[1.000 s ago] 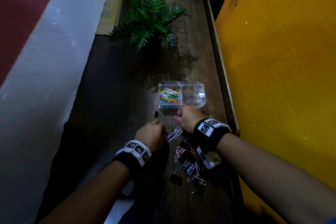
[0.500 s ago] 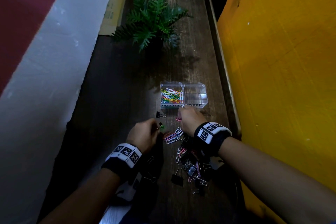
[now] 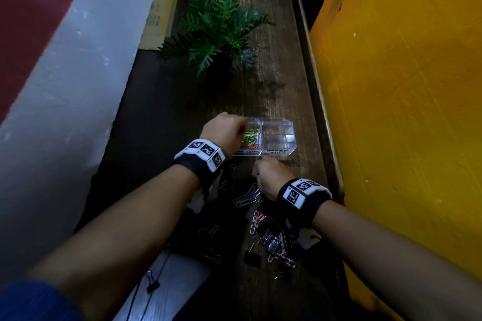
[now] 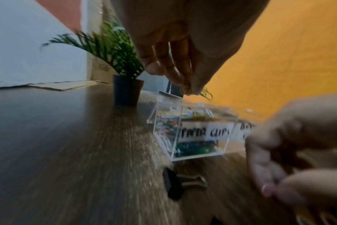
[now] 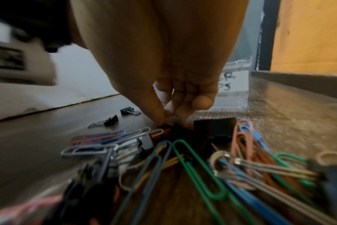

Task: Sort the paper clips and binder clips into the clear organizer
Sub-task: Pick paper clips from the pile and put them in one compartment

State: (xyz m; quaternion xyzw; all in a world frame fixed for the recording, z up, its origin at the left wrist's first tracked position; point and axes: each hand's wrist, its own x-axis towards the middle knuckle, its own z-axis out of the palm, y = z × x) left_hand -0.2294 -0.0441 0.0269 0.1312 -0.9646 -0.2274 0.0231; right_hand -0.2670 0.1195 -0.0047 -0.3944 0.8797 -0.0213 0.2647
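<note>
Right now you are holding your left hand [image 3: 226, 131] over the left box of the clear organizer [image 3: 277, 122], its fingers [image 4: 180, 76] pinching a green paper clip [image 4: 207, 94], because that box is for paper clips. Your right hand [image 3: 268, 176] is reaching down to the mixed pile [image 3: 266, 232] on the tabletop [image 3: 161, 117], fingers pinching at a clip there; I cannot tell if they are gripping it yet.

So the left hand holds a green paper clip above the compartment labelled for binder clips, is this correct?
Not quite. The left hand does pinch a green paper clip, but above the compartment of the clear organizer labelled for paper clips, already full of coloured clips. The left wrist view shows this label.
</note>
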